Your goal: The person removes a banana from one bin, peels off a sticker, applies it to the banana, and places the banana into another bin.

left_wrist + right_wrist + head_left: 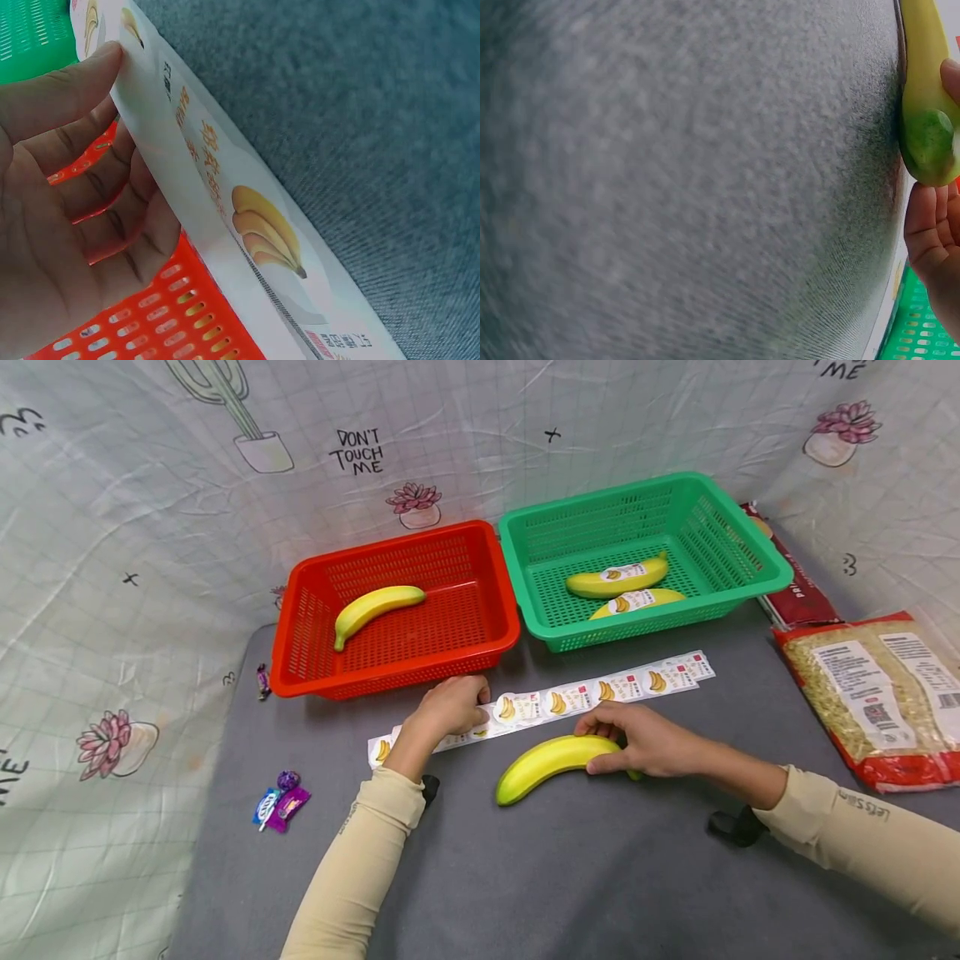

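Observation:
A strip of banana stickers point(637, 683) lies slantwise across the grey table, and my left hand point(452, 707) pinches it near its left part. In the left wrist view the thumb point(90, 79) is on the strip's edge, with the other fingers behind it. Just in front of the strip, a yellow banana point(546, 763) with greenish ends rests on the table. My right hand point(652, 739) holds this banana by its right end, thumb on the near side and fingers over the far side. The right wrist view shows its green tip point(930, 142) close up.
A red basket point(397, 675) with one banana point(375, 608) stands behind my left hand. Beside it, a green basket point(652, 617) holds two stickered bananas. A grain bag point(862, 693) and a dark red packet point(798, 589) lie at the right; several small candies point(288, 806) at the left.

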Available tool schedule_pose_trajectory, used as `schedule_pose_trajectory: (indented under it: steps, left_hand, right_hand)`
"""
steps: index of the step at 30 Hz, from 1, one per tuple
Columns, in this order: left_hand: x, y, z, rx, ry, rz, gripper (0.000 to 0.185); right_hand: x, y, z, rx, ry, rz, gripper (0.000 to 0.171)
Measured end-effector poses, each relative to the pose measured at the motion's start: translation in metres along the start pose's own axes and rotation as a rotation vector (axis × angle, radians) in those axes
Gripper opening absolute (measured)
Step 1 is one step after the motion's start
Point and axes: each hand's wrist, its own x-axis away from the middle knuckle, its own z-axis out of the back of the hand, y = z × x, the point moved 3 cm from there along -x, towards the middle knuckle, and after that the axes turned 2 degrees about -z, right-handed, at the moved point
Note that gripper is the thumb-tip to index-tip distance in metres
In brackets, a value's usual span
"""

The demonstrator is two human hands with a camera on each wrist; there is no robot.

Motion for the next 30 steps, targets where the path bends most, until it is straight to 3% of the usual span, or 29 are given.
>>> schedule_pose_trajectory:
  steps: [5, 10, 17, 23, 30]
  left_hand:
    - [0.004, -0.002, 0.003, 0.041, 0.011, -0.002, 0.012]
    - [0.007, -0.004, 0.007, 0.067, 0.029, -0.024, 0.009]
    - [0.011, -0.002, 0.012, 0.098, 0.050, -0.077, 0.008]
    - [0.013, 0.003, 0.012, 0.130, 0.042, -0.107, 0.008]
    - [0.015, 0.005, 0.011, 0.151, 0.038, -0.116, 0.007]
  right_hand:
    - [-0.002, -0.002, 0.001, 0.025, 0.006, 0.033, 0.038]
    - [-0.006, -0.004, 0.009, -0.014, 0.014, 0.009, 0.038]
    - [-0.046, -0.016, 0.038, 0.023, 0.105, -0.031, 0.024]
    - [-0.086, -0.027, 0.033, 0.073, 0.024, -0.032, 0.023]
    - [-0.107, -0.037, 0.017, 0.066, -0.029, -0.021, 0.010]
